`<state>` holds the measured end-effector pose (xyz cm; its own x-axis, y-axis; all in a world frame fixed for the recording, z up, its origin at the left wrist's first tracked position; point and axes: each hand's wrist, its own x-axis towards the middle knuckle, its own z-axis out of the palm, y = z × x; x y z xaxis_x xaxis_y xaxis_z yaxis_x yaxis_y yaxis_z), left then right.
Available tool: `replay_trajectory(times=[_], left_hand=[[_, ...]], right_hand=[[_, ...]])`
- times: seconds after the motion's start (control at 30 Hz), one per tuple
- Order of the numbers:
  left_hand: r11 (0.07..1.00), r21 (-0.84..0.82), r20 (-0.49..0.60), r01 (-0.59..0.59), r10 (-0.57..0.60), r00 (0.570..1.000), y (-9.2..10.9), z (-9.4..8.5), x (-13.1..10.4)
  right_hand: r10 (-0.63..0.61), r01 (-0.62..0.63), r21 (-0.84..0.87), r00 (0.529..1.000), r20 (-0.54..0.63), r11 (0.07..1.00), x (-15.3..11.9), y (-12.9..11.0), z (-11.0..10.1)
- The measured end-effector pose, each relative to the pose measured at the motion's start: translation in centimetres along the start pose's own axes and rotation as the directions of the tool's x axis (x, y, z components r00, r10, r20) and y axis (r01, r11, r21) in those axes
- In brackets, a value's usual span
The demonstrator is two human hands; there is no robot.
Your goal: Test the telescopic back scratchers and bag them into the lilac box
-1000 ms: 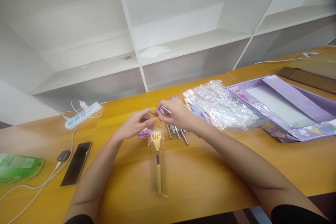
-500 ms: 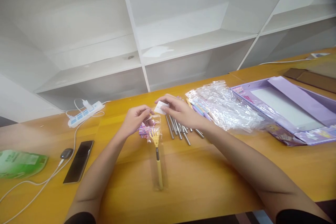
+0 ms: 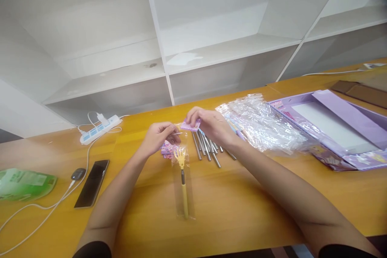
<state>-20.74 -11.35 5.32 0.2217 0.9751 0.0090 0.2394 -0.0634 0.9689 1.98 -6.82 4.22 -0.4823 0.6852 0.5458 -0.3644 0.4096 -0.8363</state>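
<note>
In the head view, a yellow hand-shaped back scratcher [image 3: 184,193] lies in a clear plastic bag [image 3: 191,205] on the table. At the bag's top my left hand [image 3: 161,137] is closed, its fingers pinching what looks like the bag's upper end; a thin pale edge shows at the fingertips. My right hand [image 3: 208,125] grips a small purple printed card [image 3: 191,125] just above and right of the bag. Below my left hand is a pile of similar printed cards [image 3: 167,151], partly covered. Several metal rods [image 3: 208,149] lie beneath and beside my right hand.
A heap of clear plastic bags [image 3: 260,125] lies right, by a purple open box [image 3: 320,113]. On the left are a power strip [image 3: 101,129], a phone [image 3: 92,183], a dark puck-like device [image 3: 78,174], white cables and a green package [image 3: 26,184]. White shelves [image 3: 211,52] rise behind.
The card in my right hand has turned from its white side to its purple printed side. My left hand stays at the bag's top. The whole view has shifted slightly.
</note>
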Motion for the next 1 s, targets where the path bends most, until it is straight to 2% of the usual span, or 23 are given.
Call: replay_trajectory(times=[0.17,0.23,0.33,0.47,0.53,0.63,0.73,0.9,1.0], left_hand=[[1.000,0.011,0.017,-0.024,0.023,1.000,0.0,-0.1,-0.2],[0.999,0.027,0.015,-0.036,0.036,0.999,0.1,-0.1,-0.3],[0.998,0.041,0.007,-0.046,0.046,0.999,0.2,-0.1,-0.4],[0.999,0.034,0.000,-0.033,0.034,0.999,0.2,0.0,-0.4],[0.999,0.031,-0.001,-0.033,0.033,0.999,0.1,0.0,-0.4],[0.999,0.022,0.001,-0.034,0.034,0.999,0.0,0.0,-0.4],[1.000,-0.008,0.010,-0.027,0.027,1.000,-0.1,0.0,-0.3],[0.990,-0.140,0.035,0.018,-0.013,0.999,-0.4,0.0,-0.2],[0.968,-0.250,0.051,0.032,-0.020,0.998,-0.4,0.1,-0.1]], right_hand=[[0.080,-0.081,-0.154,0.997,-0.010,0.985,-0.3,0.2,0.6],[0.052,-0.038,-0.323,0.998,0.033,0.946,-0.5,0.2,0.6],[-0.009,0.086,-0.563,0.990,0.139,0.822,-0.6,-0.5,0.6],[-0.111,0.192,-0.713,0.981,0.160,0.674,-0.7,-2.0,0.4],[-0.120,0.155,-0.709,0.988,0.100,0.688,-0.8,-2.6,0.3],[-0.038,0.029,-0.579,0.999,-0.003,0.815,-1.0,-3.0,0.2],[0.002,-0.011,-0.484,1.000,-0.019,0.875,-1.1,-2.7,0.4],[-0.118,0.057,-0.544,0.990,-0.078,0.837,-0.8,-1.3,1.2],[-0.144,0.065,-0.563,0.985,-0.097,0.824,-0.7,-0.5,1.6]])
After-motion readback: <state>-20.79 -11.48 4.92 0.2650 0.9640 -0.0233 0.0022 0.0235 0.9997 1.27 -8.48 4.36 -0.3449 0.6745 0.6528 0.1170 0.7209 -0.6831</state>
